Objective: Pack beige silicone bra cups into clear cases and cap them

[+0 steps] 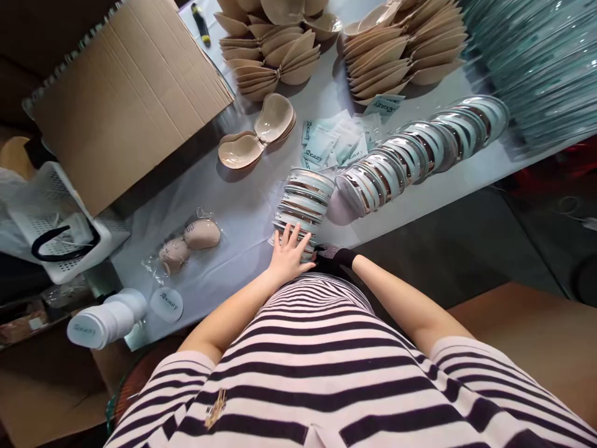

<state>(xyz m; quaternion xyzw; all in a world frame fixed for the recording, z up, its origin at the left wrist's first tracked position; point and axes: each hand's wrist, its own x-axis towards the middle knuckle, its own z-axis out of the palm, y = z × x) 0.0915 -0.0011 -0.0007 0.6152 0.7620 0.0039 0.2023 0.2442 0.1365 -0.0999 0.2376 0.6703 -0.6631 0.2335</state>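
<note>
My bare left hand (290, 254) lies with spread fingers on the near end of a short row of round white-and-metallic cases (304, 198), which rest on their sides at the table's front edge. Beside it, my right hand (336, 254) wears a black dotted glove and is at the near right end of the same row. Its fingers are mostly hidden against the cases and my striped shirt. A longer row of the same round cases (420, 152) runs off to the right. Small printed sachets (324, 144) lie in a pile behind the short row.
Stacks of beige bra cups (275, 56) and more cups (405, 53) stand at the back. Loose cups (275, 118) and a wrapped pair (201, 234) lie on the left. A cardboard box (135, 93), white basket (69, 249), white lids (107, 317), cutter (200, 23) and clear plastic stacks (541, 62) surround them.
</note>
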